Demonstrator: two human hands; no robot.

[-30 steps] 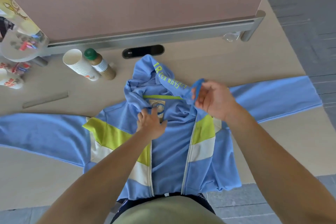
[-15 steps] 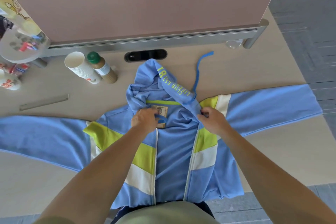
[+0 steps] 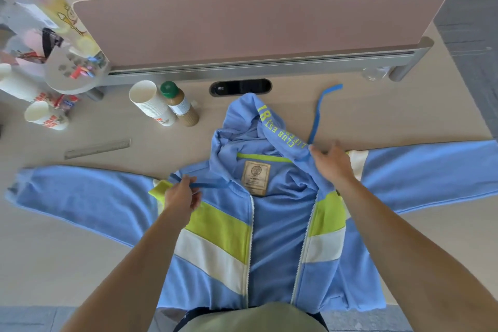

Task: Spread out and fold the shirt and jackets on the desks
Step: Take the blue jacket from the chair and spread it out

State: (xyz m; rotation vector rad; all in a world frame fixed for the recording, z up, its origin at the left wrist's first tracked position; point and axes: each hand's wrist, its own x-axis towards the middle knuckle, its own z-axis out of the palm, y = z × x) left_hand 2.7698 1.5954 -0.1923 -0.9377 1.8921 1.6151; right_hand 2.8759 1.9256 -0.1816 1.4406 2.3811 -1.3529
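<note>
A light blue zip hoodie (image 3: 275, 229) with lime and white chest bands lies face up and unzipped on the beige desk (image 3: 350, 116), both sleeves stretched out to the sides. Its hood (image 3: 250, 127) is bunched toward the divider. My left hand (image 3: 182, 197) pinches the left blue drawstring (image 3: 207, 185) and holds it out over the left shoulder. My right hand (image 3: 330, 162) grips the right edge of the hood at the collar. The right drawstring (image 3: 320, 113) lies loose on the desk, running away from me.
A stack of paper cups (image 3: 151, 105) lies tipped beside a green-capped bottle (image 3: 179, 104) at the back left, with more cups (image 3: 44, 116) further left. A ruler (image 3: 97, 148) lies above the left sleeve. A pink divider (image 3: 256, 13) and cable port (image 3: 240, 87) bound the back.
My left hand has drawn the left drawstring out sideways over the shoulder. My right hand, which earlier tossed the right drawstring onto the desk, has moved from the collar up to the hood's right edge.
</note>
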